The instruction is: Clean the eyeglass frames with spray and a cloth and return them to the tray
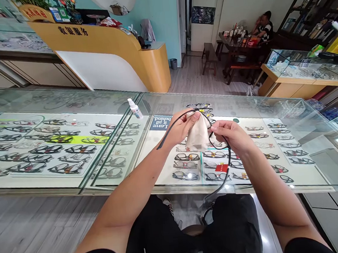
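Note:
A pale cleaning cloth [198,135] hangs from my left hand [183,128], pinched by thumb and fingers around one lens of a pair of black-framed eyeglasses [213,144]. That lens is hidden behind the cloth. My right hand [231,135] grips the eyeglasses near the bridge and the other rim, which stays uncovered. One temple arm runs back along my left wrist; the other points down toward me below my right hand. Both hands are above the glass display counter [162,183]. Below them, rows of eyeglass frames [186,157] lie under the glass.
A small white spray bottle [135,109] stands on the counter to the left. Beyond is a wooden cashier desk [152,65]. A person [265,27] sits at a dark table [240,41] at the back right. Another display case [302,73] is at right.

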`<state>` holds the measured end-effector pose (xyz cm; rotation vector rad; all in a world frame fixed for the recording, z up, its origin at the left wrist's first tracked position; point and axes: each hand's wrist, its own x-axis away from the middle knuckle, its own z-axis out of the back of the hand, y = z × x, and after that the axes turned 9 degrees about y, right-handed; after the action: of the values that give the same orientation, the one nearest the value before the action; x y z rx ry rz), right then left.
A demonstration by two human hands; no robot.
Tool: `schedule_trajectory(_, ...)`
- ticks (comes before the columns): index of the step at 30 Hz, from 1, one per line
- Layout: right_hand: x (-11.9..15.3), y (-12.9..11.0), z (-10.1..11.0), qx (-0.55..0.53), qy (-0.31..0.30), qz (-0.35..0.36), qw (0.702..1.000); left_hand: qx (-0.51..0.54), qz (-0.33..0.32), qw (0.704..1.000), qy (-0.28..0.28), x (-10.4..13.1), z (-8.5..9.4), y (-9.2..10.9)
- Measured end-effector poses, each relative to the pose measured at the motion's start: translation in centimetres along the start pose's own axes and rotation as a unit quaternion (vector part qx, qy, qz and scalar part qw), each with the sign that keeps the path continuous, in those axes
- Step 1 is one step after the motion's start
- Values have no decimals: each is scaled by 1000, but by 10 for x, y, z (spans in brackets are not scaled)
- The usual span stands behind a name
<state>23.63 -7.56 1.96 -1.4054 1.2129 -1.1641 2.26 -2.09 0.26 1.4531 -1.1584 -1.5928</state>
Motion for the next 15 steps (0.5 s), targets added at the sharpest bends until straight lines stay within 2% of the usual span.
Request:
schedule_trajectory(4,-2,-2,2,-44,12,12,999,33,0,999,40,-15,15,4)
schedule_trajectory(10,-5,-1,6,-128,24,2,991,104,23,968,225,-38,50,-2)
schedule_trajectory(15,-7,1,6,-131,56,-7,990,102,16,938,330,-52,82,-18)
